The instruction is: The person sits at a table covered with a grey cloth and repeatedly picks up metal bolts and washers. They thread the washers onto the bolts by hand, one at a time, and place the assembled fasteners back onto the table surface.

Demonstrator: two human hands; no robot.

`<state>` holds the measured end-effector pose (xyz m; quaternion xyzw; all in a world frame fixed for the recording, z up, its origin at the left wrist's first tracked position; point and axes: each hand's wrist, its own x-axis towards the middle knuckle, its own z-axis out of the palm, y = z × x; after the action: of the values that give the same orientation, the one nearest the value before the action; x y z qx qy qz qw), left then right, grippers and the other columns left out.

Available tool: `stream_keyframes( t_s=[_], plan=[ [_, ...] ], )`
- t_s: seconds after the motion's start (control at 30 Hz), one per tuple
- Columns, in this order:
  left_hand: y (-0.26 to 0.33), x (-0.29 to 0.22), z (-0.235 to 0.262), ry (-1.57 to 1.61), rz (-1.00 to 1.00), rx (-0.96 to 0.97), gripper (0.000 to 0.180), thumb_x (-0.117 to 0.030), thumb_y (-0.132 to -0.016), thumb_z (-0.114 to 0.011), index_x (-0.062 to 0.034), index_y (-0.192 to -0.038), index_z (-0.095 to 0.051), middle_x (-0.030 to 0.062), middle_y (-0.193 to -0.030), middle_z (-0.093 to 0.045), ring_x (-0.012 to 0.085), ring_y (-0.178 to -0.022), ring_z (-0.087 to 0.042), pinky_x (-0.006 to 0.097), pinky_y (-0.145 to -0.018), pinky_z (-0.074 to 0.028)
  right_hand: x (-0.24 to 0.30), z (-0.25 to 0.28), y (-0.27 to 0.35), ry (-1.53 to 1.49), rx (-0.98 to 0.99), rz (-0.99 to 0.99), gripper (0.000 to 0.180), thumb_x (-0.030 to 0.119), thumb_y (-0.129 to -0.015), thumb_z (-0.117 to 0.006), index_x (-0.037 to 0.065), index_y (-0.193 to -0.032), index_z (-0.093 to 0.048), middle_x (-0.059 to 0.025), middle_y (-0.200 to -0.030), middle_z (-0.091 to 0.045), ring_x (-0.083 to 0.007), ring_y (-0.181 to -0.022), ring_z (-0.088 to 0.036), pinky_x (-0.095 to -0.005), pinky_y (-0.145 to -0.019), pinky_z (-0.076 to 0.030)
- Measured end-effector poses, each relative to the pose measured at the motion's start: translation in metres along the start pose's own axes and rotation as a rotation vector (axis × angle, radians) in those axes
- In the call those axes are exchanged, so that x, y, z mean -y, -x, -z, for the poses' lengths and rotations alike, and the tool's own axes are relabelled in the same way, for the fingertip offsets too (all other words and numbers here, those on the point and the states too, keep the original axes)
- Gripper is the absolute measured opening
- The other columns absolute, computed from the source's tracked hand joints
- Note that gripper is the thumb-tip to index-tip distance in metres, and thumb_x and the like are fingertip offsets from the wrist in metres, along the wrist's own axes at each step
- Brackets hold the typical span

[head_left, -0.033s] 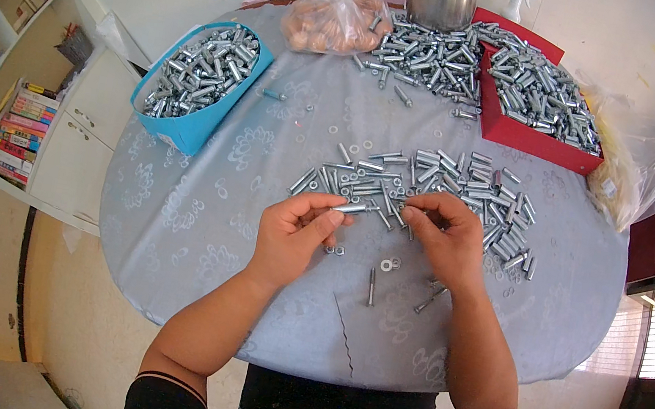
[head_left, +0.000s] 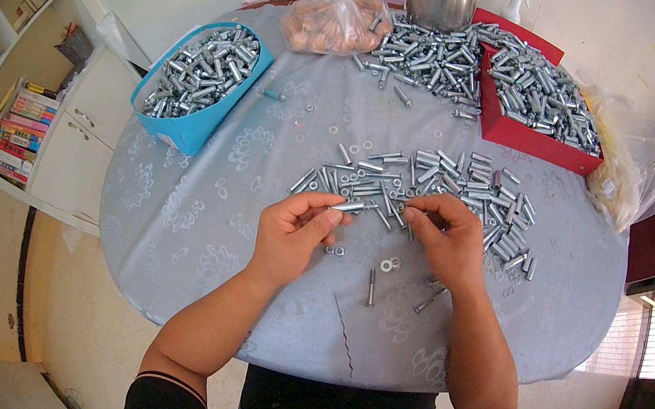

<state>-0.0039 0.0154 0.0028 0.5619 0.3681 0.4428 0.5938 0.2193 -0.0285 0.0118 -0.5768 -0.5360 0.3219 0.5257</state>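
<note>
Between the thumb and fingers of my left hand (head_left: 289, 233) is a silver sleeve anchor bolt (head_left: 351, 207), lying nearly level and pointing right. My right hand (head_left: 451, 243) is closed in a pinch just right of the bolt's end; what its fingertips hold is too small to make out. Beyond both hands spreads a loose pile of metal sleeves (head_left: 480, 190) with small nuts and washers among them. Two nuts (head_left: 335, 250) lie beside my left fingers. Nearer me are a couple of washers (head_left: 387, 264), an upright-lying bolt (head_left: 372, 287) and another bolt (head_left: 429, 301) by my right wrist.
A blue bin (head_left: 194, 137) full of anchors stands at the far left. At the far right is a red box (head_left: 538, 149) of anchors, with a heap of anchors (head_left: 428, 58) beside it. A knotted bag (head_left: 335, 22), a steel pot (head_left: 441, 0) and another plastic bag (head_left: 633, 167) line the back.
</note>
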Motion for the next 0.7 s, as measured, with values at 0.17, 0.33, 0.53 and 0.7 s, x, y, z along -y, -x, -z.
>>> stream_keyframes(
  t_s=[0.17, 0.33, 0.53, 0.7],
  plan=[
    [0.0, 0.0, -0.002, 0.051, -0.012, -0.04, 0.02, -0.005, -0.09, -0.061, 0.0013, -0.11, -0.064, 0.0111, -0.091, -0.071, 0.0087, -0.065, -0.059, 0.022, -0.059, -0.049, -0.01, -0.006, -0.005, 0.526, -0.103, 0.382, 0.015, 0.009, -0.076, -0.071, 0.006, -0.091, -0.07, -0.0073, -0.092, -0.063, -0.0282, -0.087, -0.059, -0.0389, -0.078, -0.048],
    [-0.001, 0.001, -0.002, 0.039, -0.014, -0.047, 0.02, -0.005, -0.09, -0.061, 0.0014, -0.11, -0.064, 0.0107, -0.09, -0.071, 0.0083, -0.065, -0.059, 0.021, -0.059, -0.049, -0.013, -0.013, -0.008, 0.739, -0.111, 0.491, 0.013, 0.007, -0.074, -0.068, 0.008, -0.087, -0.071, -0.0054, -0.098, -0.06, -0.0289, -0.1, -0.054, -0.0448, -0.093, -0.043],
    [0.0, 0.0, -0.003, 0.024, -0.019, -0.041, 0.02, -0.005, -0.091, -0.061, 0.0008, -0.11, -0.064, 0.0098, -0.09, -0.071, 0.0076, -0.066, -0.059, 0.021, -0.059, -0.048, -0.007, -0.012, -0.006, 0.784, -0.066, 0.462, 0.014, 0.007, -0.074, -0.068, 0.009, -0.087, -0.071, -0.005, -0.097, -0.059, -0.0296, -0.101, -0.054, -0.0485, -0.102, -0.038],
    [0.001, 0.002, -0.005, 0.038, -0.016, -0.014, 0.02, -0.006, -0.091, -0.062, 0.0003, -0.11, -0.064, 0.0095, -0.09, -0.071, 0.0076, -0.066, -0.059, 0.021, -0.059, -0.048, -0.011, -0.013, -0.006, 0.771, -0.074, 0.388, 0.012, 0.009, -0.074, -0.069, 0.009, -0.086, -0.071, -0.0043, -0.097, -0.059, -0.0286, -0.102, -0.053, -0.049, -0.104, -0.035]
  ],
)
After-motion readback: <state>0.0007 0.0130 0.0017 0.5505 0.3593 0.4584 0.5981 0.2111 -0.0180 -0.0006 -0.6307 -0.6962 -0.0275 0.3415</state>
